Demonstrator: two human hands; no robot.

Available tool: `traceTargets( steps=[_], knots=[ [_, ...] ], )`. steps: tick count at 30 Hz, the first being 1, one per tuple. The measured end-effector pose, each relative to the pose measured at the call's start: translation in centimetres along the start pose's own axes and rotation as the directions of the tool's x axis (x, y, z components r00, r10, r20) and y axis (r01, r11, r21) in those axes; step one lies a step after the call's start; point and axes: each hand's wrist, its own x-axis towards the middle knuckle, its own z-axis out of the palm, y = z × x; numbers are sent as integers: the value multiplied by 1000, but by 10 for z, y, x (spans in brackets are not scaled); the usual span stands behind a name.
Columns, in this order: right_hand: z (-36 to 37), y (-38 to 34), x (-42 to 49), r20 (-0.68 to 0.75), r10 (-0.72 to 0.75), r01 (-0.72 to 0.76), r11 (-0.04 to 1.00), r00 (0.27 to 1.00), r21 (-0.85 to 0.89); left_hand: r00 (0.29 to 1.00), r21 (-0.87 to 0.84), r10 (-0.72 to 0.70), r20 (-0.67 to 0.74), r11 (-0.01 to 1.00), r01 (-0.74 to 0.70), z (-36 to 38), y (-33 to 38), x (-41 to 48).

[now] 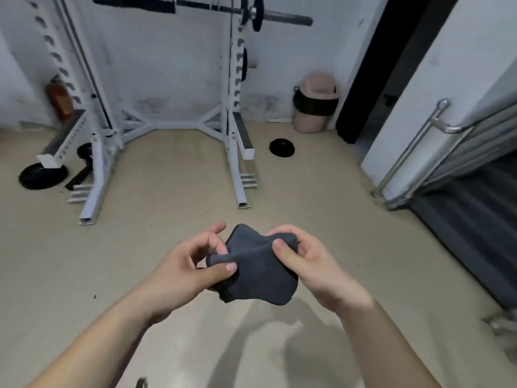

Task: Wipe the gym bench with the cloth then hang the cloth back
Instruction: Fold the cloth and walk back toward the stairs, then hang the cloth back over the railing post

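Note:
A dark grey cloth (258,271), folded and bunched, hangs in the air between both hands above the beige floor. My left hand (193,264) pinches its left edge between thumb and fingers. My right hand (303,257) grips its upper right corner with the thumb on top. No gym bench shows in the view.
A white squat rack (95,169) stands ahead with a barbell (282,18) on top. Black weight plates (282,147) lie on the floor left and right of it. A pink bin (316,105) sits against the wall. A metal rail (414,147) and dark mat are at right.

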Motion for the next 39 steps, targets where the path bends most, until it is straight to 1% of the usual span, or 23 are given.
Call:
traceTargets(
  steps=[3, 5, 8, 10, 11, 14, 17, 19, 21, 23, 26, 28, 29, 30, 32, 33, 34, 36, 38, 39],
  knots=[
    [-77, -9, 11, -35, 36, -35, 999, 999, 13, 981, -44, 38, 188, 999, -31, 56, 10, 71],
    [-122, -12, 15, -80, 57, -55, 998, 995, 29, 954, -68, 36, 298, 998, -16, 91, 16, 111],
    [-182, -6, 19, -169, 62, -52, 997, 984, 65, 905, -40, 17, 425, 999, 0, 139, 22, 166],
    [-219, 5, 25, -260, 103, -76, 991, 960, 112, 891, -25, 33, 452, 999, -24, 168, 25, 203],
    [-238, 13, 30, -315, 132, -94, 986, 940, 135, 889, -7, 55, 454, 998, -59, 183, 26, 223],
    [-293, 33, 48, -461, 230, -159, 969, 857, 189, 876, 43, 139, 461, 983, -179, 227, 30, 285],
    [-345, 47, 70, -518, 272, -200, 961, 811, 192, 836, 56, 203, 509, 962, -268, 272, 31, 356],
    [-381, 49, 83, -560, 269, -188, 962, 783, 199, 810, 67, 188, 555, 961, -269, 300, 36, 406],
    [-419, 48, 96, -614, 251, -139, 964, 749, 225, 785, 110, 174, 595, 950, -293, 331, 45, 457],
    [-455, 46, 106, -680, 254, -109, 962, 688, 250, 745, 127, 165, 646, 940, -317, 365, 55, 501],
    [-507, 45, 113, -796, 256, -91, 965, 548, 248, 647, 140, 73, 759, 952, -272, 425, 71, 560],
    [-537, 41, 107, -869, 250, -112, 968, 428, 223, 557, 214, -59, 828, 952, -217, 472, 78, 589],
    [-551, 38, 100, -896, 243, -111, 970, 372, 217, 490, 256, -125, 863, 943, -210, 496, 81, 598],
    [-566, 36, 91, -918, 235, -95, 972, 320, 216, 403, 285, -182, 897, 935, -213, 522, 84, 602],
    [-598, 32, 68, -947, 215, -64, 976, 239, 206, 230, 315, -263, 937, 921, -231, 577, 86, 605],
    [-616, 32, 56, -955, 214, -48, 977, 205, 209, 171, 318, -283, 944, 919, -233, 604, 86, 606],
    [-636, 33, 42, -960, 220, -22, 975, 172, 219, 135, 312, -287, 948, 923, -225, 631, 85, 608],
    [-677, 42, 15, -960, 248, 56, 965, 132, 257, 107, 285, -270, 957, 943, -170, 688, 85, 614],
    [-720, 55, -8, -947, 292, 113, 945, 132, 307, 85, 266, -261, 961, 962, -54, 743, 91, 619],
    [-744, 62, -18, -939, 312, 124, 936, 147, 330, 61, 258, -258, 964, 966, 5, 769, 95, 621]
  ],
)
